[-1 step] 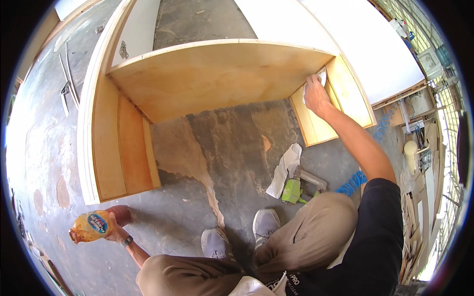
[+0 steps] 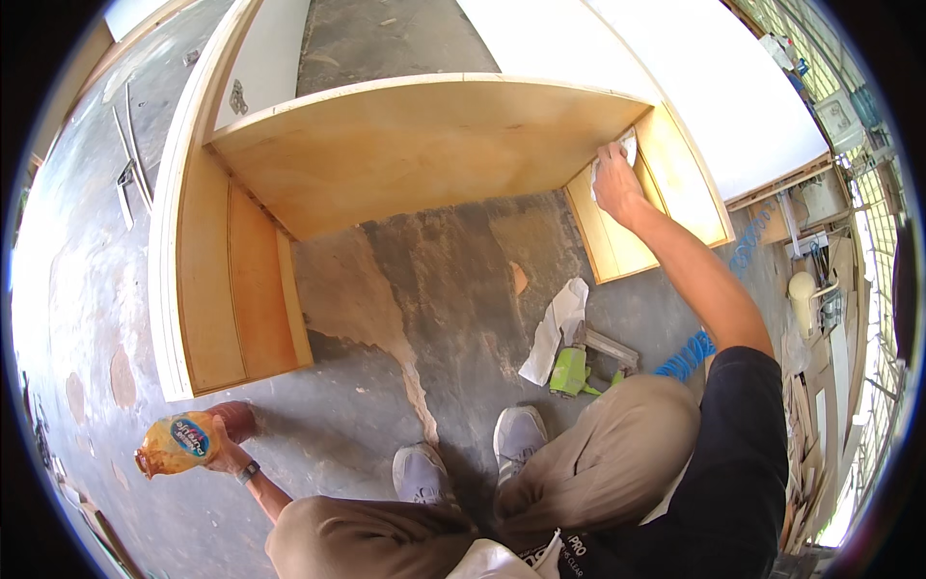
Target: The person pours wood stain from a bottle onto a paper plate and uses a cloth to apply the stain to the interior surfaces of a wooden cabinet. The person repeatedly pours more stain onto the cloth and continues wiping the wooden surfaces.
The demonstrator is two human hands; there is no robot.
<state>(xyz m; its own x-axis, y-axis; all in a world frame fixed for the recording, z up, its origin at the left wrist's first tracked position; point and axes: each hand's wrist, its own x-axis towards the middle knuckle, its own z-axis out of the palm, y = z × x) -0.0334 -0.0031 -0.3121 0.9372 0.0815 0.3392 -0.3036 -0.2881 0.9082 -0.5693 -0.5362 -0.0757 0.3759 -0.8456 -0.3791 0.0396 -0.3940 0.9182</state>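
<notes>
My right hand is closed on a white cloth or paper wad, pressed into the inner corner at the right end of a wooden cabinet frame. Most of the wad is hidden by the fingers. Low on the left, my left hand grips a plastic bottle stained orange-brown, with a blue label. The bottle lies tilted sideways, its ragged-looking end to the left and its reddish-brown end beyond my fingers. It is held in front of the frame's left side panel, apart from it.
On the concrete floor between frame and shoes lie a crumpled white sheet and a green and grey power tool. A coiled blue air hose is by my right knee. White panels adjoin the frame; wood offcuts line the right.
</notes>
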